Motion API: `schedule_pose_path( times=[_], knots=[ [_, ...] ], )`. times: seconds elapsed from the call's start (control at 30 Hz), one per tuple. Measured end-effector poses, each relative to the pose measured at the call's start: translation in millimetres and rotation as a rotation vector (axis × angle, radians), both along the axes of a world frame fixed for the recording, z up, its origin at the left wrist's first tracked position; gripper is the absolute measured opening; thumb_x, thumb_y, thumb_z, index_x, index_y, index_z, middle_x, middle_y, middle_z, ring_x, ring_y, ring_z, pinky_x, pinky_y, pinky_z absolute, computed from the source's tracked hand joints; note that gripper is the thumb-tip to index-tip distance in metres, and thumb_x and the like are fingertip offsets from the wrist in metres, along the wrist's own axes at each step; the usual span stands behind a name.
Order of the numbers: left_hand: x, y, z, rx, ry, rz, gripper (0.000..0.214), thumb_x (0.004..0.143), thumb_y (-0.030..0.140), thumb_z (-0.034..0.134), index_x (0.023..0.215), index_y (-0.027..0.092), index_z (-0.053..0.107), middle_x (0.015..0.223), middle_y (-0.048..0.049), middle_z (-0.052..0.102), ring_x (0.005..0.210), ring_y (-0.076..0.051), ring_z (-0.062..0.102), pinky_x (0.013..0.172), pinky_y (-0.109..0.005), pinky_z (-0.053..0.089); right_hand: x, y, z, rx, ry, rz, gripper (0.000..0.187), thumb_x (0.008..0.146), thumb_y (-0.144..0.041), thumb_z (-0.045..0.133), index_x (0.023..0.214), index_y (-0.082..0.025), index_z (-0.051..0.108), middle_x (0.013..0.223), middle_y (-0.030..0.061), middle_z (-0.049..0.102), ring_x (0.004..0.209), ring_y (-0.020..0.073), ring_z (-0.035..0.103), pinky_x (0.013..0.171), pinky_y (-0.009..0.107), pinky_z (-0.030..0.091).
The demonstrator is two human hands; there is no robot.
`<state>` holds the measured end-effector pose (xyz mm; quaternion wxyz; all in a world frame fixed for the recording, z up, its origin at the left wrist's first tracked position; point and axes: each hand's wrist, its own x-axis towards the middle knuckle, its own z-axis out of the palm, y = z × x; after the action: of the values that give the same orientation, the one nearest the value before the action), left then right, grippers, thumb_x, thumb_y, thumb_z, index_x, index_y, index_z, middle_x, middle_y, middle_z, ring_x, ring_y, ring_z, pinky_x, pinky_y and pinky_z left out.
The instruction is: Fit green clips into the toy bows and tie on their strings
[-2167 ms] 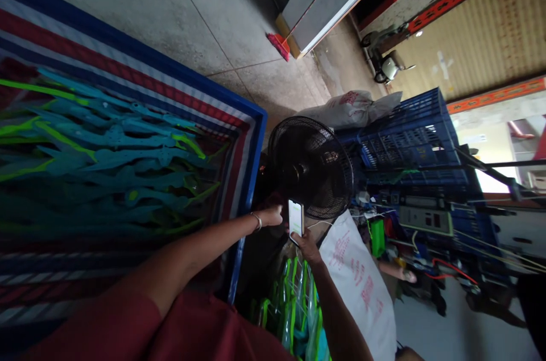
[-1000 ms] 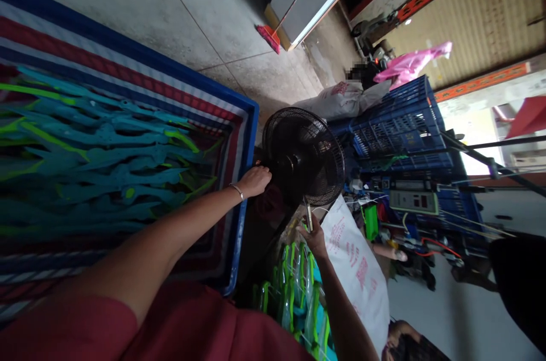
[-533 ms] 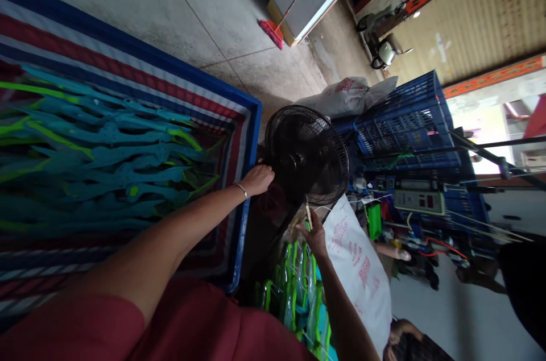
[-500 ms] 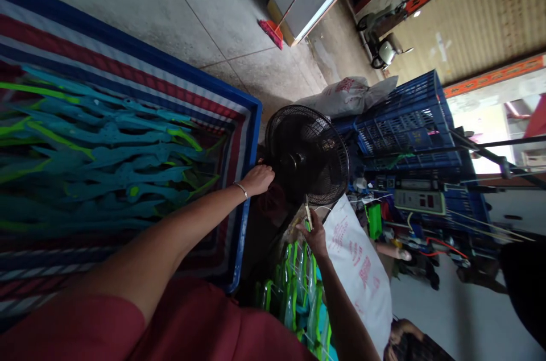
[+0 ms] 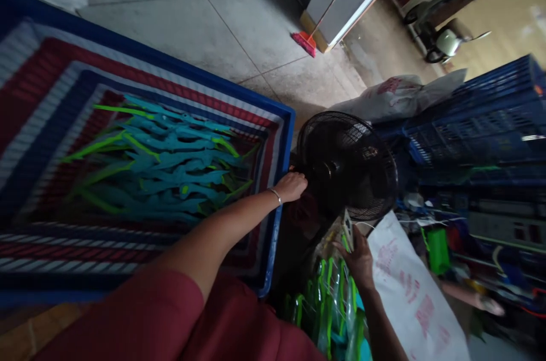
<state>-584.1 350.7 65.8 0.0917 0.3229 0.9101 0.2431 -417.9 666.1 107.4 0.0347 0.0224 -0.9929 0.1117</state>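
My left hand (image 5: 291,186), with a bracelet at the wrist, reaches past the crate's end to the near side of a black fan (image 5: 347,165). Its fingers are curled; what they grip there is lost in shadow. My right hand (image 5: 358,258) is closed around a slim, flat, pale object (image 5: 347,227) pointing up at the fan's guard; its kind is unclear. Below that hand stand bright green and clear plastic pieces (image 5: 326,298), several in rows. Teal and lime-green plastic parts (image 5: 179,159) lie in the blue crate (image 5: 273,250), lined with striped cloth.
A white printed sack (image 5: 409,287) lies beside my right forearm. Blue crates (image 5: 478,128) and another sack (image 5: 392,96) stand beyond the fan. A red broom (image 5: 305,42) rests by a wall corner, with a scooter (image 5: 447,42) farther off. Someone's forearm (image 5: 469,293) shows at right.
The view has swung left, so everything sits farther right and more of the crate shows. A white bag has come into sight at upper left. Both hands keep their places by the fan.
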Motion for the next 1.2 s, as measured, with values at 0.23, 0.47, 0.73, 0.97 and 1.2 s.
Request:
schedule_pose_path(
  times=[0.23, 0.47, 0.73, 0.97, 1.2],
  knots=[
    [-1.3, 2.3, -2.8, -0.008, 0.018, -0.001, 0.021, 0.096, 0.029, 0.066, 0.107, 0.011, 0.067, 0.111, -0.0096, 0.068, 0.102, -0.023, 0.066, 0.089, -0.043, 0.056, -2.9, -0.6, 6.8, 0.065, 0.079, -0.001, 0.088, 0.088, -0.078, 0.048, 0.142, -0.009, 0.052, 0.119, 0.0222, 0.064, 0.112, 0.0390, 0.061, 0.094, 0.057, 0.053],
    [-1.7, 2.0, -2.9, 0.000, 0.033, -0.003, 0.020, 0.095, 0.028, 0.067, 0.106, 0.011, 0.067, 0.111, -0.0097, 0.068, 0.102, -0.023, 0.067, 0.090, -0.042, 0.056, -5.7, -1.7, 19.1, 0.162, 0.077, -0.084, 0.103, 0.085, -0.088, 0.036, 0.142, -0.003, 0.053, 0.117, 0.0264, 0.066, 0.105, 0.0412, 0.065, 0.087, 0.055, 0.056],
    [-1.4, 1.2, -1.4, -0.013, 0.037, -0.009, 0.020, 0.095, 0.027, 0.066, 0.106, 0.011, 0.067, 0.110, -0.0095, 0.068, 0.099, -0.022, 0.067, 0.088, -0.041, 0.057, -8.5, -2.2, 17.4, 0.078, -0.028, -0.181, 0.106, 0.075, -0.094, 0.042, 0.136, -0.009, 0.058, 0.108, 0.0228, 0.070, 0.092, 0.0400, 0.069, 0.076, 0.052, 0.057],
    [-2.7, -1.1, 0.4, -0.027, 0.031, -0.016, 0.020, 0.095, 0.026, 0.066, 0.109, 0.011, 0.066, 0.114, -0.0103, 0.067, 0.101, -0.022, 0.066, 0.089, -0.042, 0.056, -10.9, 2.4, 10.6, -0.016, -0.135, -0.187, 0.090, 0.073, -0.087, 0.055, 0.128, -0.016, 0.063, 0.104, 0.0171, 0.072, 0.081, 0.0340, 0.071, 0.061, 0.042, 0.056],
    [-0.8, -2.1, 3.9, -0.018, 0.002, 0.005, 0.021, 0.095, 0.027, 0.066, 0.109, 0.011, 0.066, 0.115, -0.0103, 0.067, 0.103, -0.023, 0.066, 0.090, -0.043, 0.057, -9.5, -4.9, 4.4, -0.064, -0.055, -0.108, 0.086, 0.080, -0.082, 0.052, 0.129, -0.012, 0.061, 0.109, 0.0188, 0.070, 0.094, 0.0330, 0.069, 0.079, 0.046, 0.059]
  ],
)
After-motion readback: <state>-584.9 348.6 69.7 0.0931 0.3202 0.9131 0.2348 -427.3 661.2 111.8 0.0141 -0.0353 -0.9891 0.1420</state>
